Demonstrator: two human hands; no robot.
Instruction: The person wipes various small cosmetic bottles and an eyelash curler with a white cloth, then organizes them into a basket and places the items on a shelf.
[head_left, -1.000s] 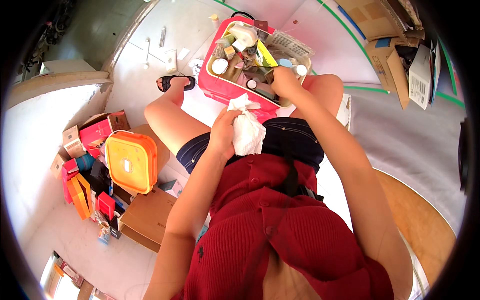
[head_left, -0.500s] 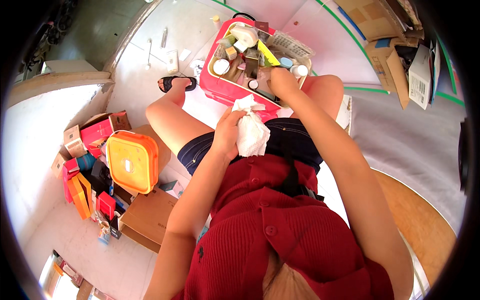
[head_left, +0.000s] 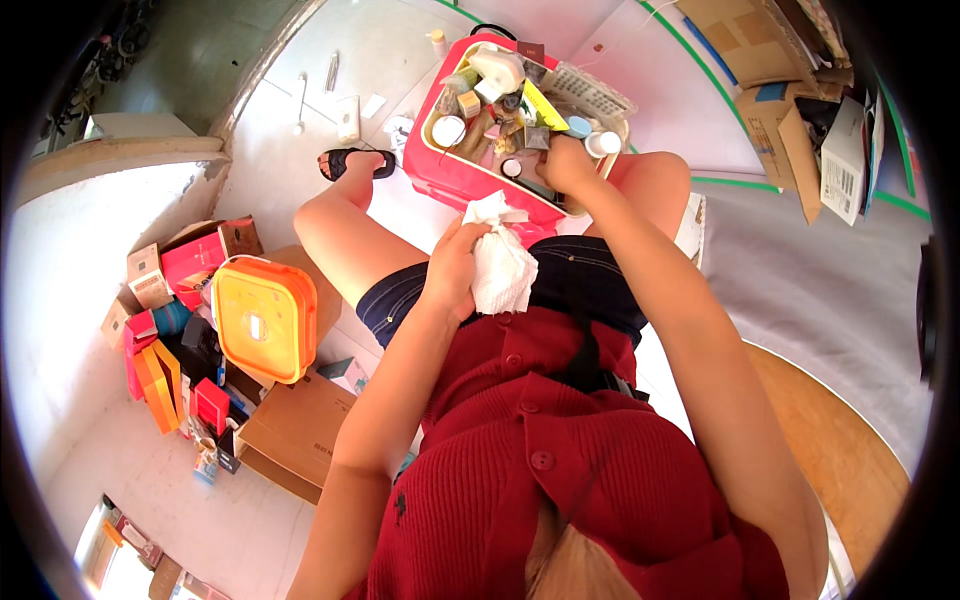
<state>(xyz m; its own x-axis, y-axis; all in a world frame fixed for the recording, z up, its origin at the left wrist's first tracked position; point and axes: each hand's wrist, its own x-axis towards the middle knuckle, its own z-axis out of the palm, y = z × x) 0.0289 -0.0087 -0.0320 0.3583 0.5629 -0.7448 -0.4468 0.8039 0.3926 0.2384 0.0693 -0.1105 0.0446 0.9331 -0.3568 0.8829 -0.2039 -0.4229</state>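
Now my right hand (head_left: 565,165) is digging deeper in the pink bin (head_left: 450,180), fingers hidden, grip unreadable, my left hand (head_left: 455,270) still clutching white tissue (head_left: 502,265) just below the bin's near edge, open floor left of it.

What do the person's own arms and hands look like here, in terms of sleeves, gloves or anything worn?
Both forearms come in bare, with no sleeves reaching them. The left hand and right hand wear no gloves; no watch or bracelet shows, and rings are too small to tell. The dark red ribbed buttoned top covers only the torso and shoulders.
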